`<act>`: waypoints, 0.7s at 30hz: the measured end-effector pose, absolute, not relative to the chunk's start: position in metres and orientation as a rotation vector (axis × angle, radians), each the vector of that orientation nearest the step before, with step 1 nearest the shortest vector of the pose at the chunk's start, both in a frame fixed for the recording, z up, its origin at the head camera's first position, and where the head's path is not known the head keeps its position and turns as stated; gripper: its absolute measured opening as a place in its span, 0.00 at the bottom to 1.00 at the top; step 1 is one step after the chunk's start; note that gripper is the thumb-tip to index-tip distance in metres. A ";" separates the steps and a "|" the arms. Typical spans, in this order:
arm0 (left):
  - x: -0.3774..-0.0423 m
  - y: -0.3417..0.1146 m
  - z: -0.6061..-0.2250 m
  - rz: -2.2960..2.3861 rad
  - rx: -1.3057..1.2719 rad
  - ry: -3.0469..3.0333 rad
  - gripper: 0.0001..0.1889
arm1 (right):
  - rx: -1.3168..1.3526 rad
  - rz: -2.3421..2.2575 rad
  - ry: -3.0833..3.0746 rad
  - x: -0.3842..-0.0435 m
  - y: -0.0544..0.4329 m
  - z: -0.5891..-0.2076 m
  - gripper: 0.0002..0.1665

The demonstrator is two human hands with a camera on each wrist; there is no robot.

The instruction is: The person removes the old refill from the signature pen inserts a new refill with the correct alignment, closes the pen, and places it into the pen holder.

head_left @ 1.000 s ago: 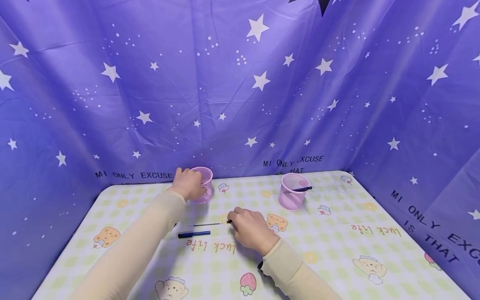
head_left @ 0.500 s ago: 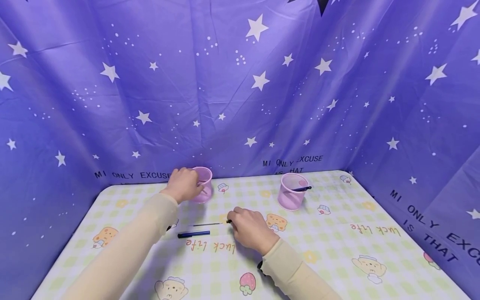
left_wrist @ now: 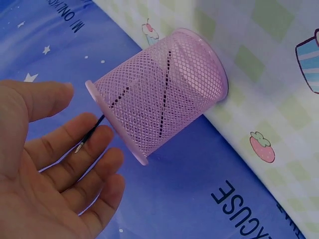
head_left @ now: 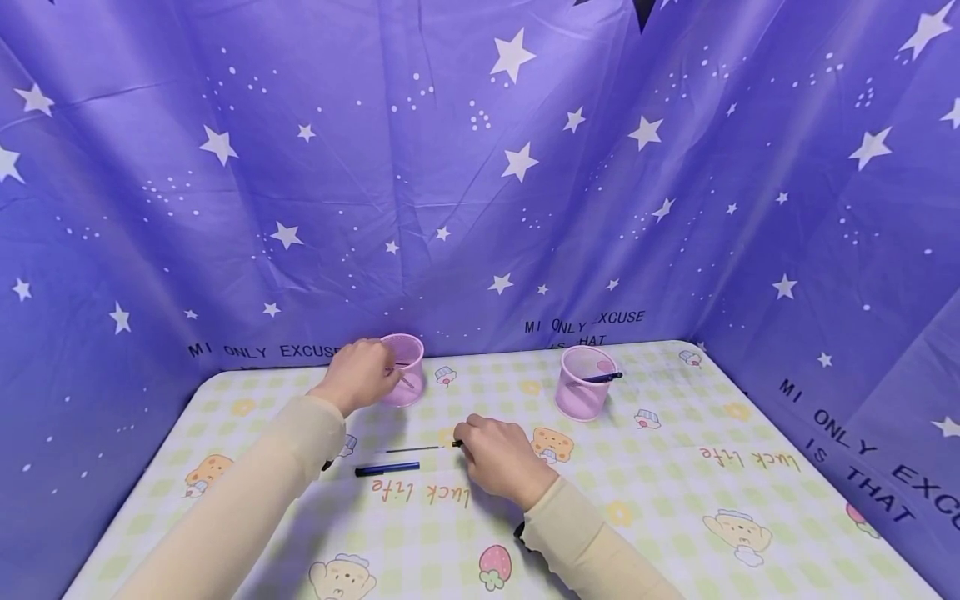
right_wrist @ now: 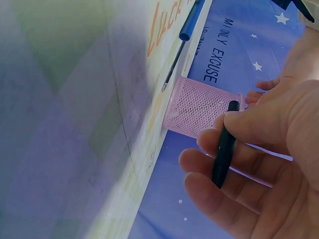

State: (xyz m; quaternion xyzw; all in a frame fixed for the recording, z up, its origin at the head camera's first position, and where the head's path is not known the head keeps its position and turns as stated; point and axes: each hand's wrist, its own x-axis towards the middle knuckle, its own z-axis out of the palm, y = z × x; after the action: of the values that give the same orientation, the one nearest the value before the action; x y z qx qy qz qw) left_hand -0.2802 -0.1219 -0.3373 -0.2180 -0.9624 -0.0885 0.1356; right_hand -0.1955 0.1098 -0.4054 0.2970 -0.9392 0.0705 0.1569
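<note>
Head view: we see the left hand point(head_left: 356, 375) at the left pink cup point(head_left: 405, 383), by the table's point(head_left: 660, 475) far edge, toward its far left corner. Right hand point(head_left: 502, 458) lies lower, fingers bent, black pen part point(head_left: 457, 443) at the fingertips. Between the hands, a smooth blue barrel point(head_left: 387, 469) and a thin loose refill point(head_left: 414, 449) lie roughly parallel to the far edge. Toward the far right corner we note the right pink cup point(head_left: 581, 400), a dark pen point(head_left: 603, 378) leaning over its rim.

Left wrist view: thumb well apart from four gently bent fingers. A slender dark refill point(left_wrist: 89, 133), metal-tipped, projects from the cup mouth across them; we cannot tell whether it touches. Cup is round, fine mesh, solid rims; two dark rods show through.

Right wrist view: thumb and fingers clamp the black part, a tapered tube, ribbed at one end.
</note>
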 end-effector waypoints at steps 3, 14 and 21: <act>-0.278 -0.123 -0.339 -0.283 -0.644 -2.749 0.11 | 0.849 0.203 -2.689 -0.195 0.110 -0.405 0.07; -0.269 -0.122 -0.343 -0.363 -0.562 -2.703 0.08 | 0.851 0.202 -2.678 -0.195 0.109 -0.406 0.07; -0.264 -0.121 -0.347 -0.376 -0.529 -2.633 0.09 | 0.849 0.212 -2.683 -0.195 0.110 -0.406 0.08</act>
State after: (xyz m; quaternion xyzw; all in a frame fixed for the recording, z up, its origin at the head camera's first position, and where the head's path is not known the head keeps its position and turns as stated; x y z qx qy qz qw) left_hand -0.2641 -0.1212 -0.3466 -0.1905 -0.9486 -0.1354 0.2132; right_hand -0.1954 0.1096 -0.4055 0.2970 -0.9386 0.0742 0.1590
